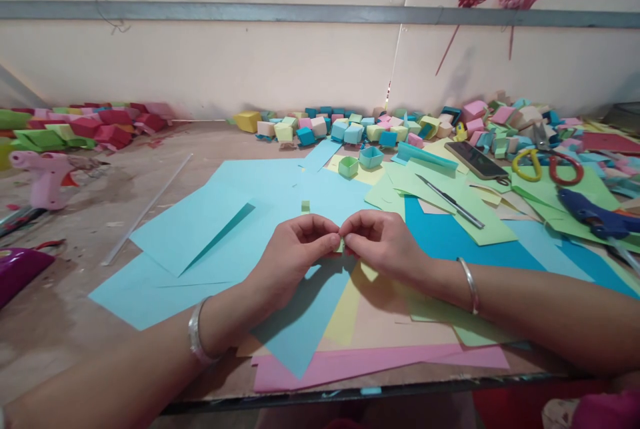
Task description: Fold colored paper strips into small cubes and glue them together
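Observation:
My left hand (293, 252) and my right hand (383, 242) meet above the paper sheets, fingers curled. Both pinch a tiny light green paper piece (341, 245) between thumbs and fingertips; most of it is hidden. A silver bangle sits on each wrist. Under the hands lie light blue sheets (210, 229), a yellow sheet and a pink sheet (360, 362) near the table's front edge. A very small green paper bit (305, 205) lies just beyond the hands.
Several small folded paper boxes (350, 129) line the back wall. A phone (476, 159), scissors (547, 167), a craft knife (450, 201) and a blue glue gun (597, 219) lie at right. A pink glue gun (47, 175) and a glue stick (147, 209) lie at left.

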### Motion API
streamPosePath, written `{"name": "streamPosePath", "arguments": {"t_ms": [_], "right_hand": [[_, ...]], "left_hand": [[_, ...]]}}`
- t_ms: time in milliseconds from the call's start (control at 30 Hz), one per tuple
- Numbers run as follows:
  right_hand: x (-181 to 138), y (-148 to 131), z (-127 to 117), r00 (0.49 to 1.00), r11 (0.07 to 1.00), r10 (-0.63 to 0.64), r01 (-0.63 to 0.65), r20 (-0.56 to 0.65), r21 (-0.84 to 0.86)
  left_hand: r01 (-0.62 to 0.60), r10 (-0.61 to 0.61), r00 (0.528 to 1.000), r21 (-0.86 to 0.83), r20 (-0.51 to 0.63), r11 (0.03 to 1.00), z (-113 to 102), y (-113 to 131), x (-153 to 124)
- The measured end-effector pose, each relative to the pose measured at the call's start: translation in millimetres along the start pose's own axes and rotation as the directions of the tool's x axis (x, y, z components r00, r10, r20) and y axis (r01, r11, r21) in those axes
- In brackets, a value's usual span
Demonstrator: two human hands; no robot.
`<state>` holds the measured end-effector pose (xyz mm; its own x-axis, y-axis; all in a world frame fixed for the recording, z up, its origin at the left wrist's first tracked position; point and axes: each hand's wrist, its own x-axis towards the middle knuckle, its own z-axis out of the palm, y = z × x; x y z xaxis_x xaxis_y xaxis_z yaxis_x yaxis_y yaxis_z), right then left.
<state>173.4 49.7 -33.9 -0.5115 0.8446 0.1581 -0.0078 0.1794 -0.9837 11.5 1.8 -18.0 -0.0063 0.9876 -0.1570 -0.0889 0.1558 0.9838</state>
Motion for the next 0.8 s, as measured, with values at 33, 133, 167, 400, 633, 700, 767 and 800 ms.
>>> {"name": "streamPosePath", "arguments": {"t_ms": [33, 133, 167, 400, 633, 700, 767, 800], "right_hand": [[0.5, -0.9, -0.1, 1.000, 0.999, 0.029, -0.029, -0.003, 0.028], [1.4, -3.2, -0.1, 0.997, 0.995, 0.071, -0.070, -0.018, 0.072], [1.5, -3.6, -0.1, 0.998, 0.995, 0.067, -0.066, -0.021, 0.078], [1.0, 4.6, -0.9, 0.999, 1.000, 0.001, 0.001, -0.041, 0.027], [-1.1, -1.9, 0.2, 0.999, 0.999, 0.047, -0.046, -0.023, 0.010], [-1.3, -4.6, 1.0, 0.997, 0.996, 0.082, -0.081, -0.006, 0.024], [-1.1, -5.8, 1.7, 0.994, 0.991, 0.110, -0.111, 0.009, 0.073], [-0.9, -6.0, 2.0, 0.993, 0.988, 0.116, -0.116, 0.013, 0.101]], "left_hand": [[0.014, -0.013, 1.000, -0.032, 0.004, 0.999, 0.0, -0.4, 0.3], [0.035, -0.033, 0.999, -0.104, 0.016, 0.994, -0.2, -1.5, 1.1], [0.035, -0.033, 0.999, -0.114, 0.018, 0.993, -0.3, -1.7, 1.2], [0.015, -0.014, 1.000, -0.094, 0.013, 0.995, -1.1, -3.3, 2.3], [-0.034, 0.034, 0.999, -0.001, -0.028, 0.999, 0.3, -4.3, -0.5], [-0.042, 0.042, 0.999, -0.002, -0.031, 0.999, 0.3, -4.3, -0.7], [-0.054, 0.054, 0.998, -0.002, -0.027, 0.999, 0.5, -4.3, -0.7], [-0.061, 0.061, 0.998, 0.003, -0.025, 0.998, 0.8, -4.1, -0.7]]}}
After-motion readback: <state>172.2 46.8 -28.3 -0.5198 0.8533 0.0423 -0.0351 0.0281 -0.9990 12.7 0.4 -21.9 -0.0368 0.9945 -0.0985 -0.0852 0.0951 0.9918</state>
